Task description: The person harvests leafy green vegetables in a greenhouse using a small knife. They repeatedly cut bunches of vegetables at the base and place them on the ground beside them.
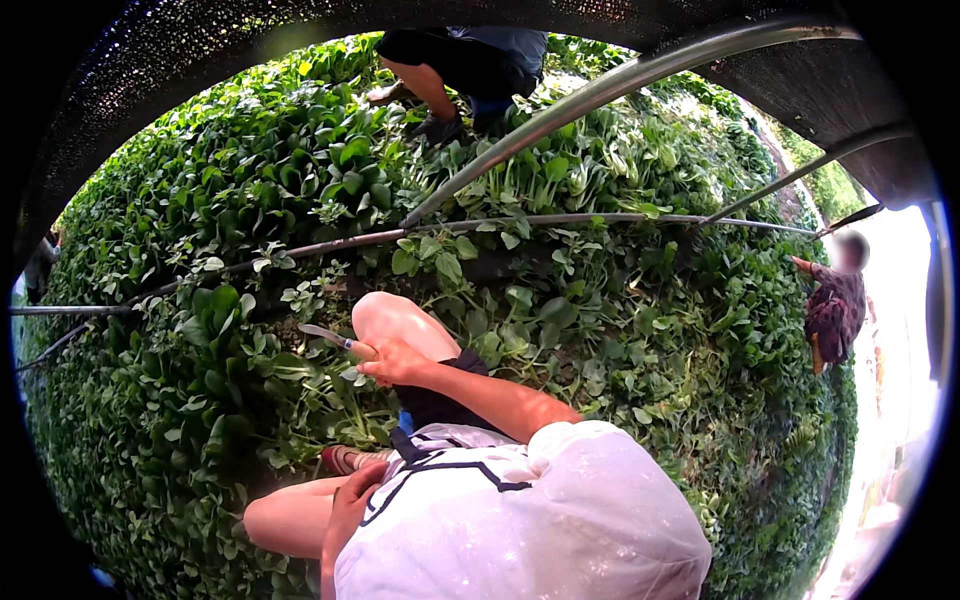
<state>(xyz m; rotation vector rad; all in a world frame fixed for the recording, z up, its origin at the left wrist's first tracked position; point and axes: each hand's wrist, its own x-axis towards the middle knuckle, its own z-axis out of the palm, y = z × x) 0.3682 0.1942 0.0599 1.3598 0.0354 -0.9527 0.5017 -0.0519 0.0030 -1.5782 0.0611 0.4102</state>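
My right hand (394,361) is closed around the wooden handle of a knife (330,334). Its slightly curved blade points left, over leafy greens, beside my bent knee. My left hand (358,484) lies at my lap between my other thigh and the hem of my white shirt; its fingertips are partly hidden, so its grip is unclear. Low green plants with broad leaves (217,319) grow close to the left of the knife. Cut or flattened leafy stalks (330,397) lie on the ground between my legs, near my shoe (349,459).
A metal pipe (360,240) crosses low over the plants ahead, joined by a slanting pipe (525,135). Dark shade netting (225,30) hangs above. Another person (465,67) crouches beyond the pipes; a second person (836,307) is at the far right. A third is partly visible at far left.
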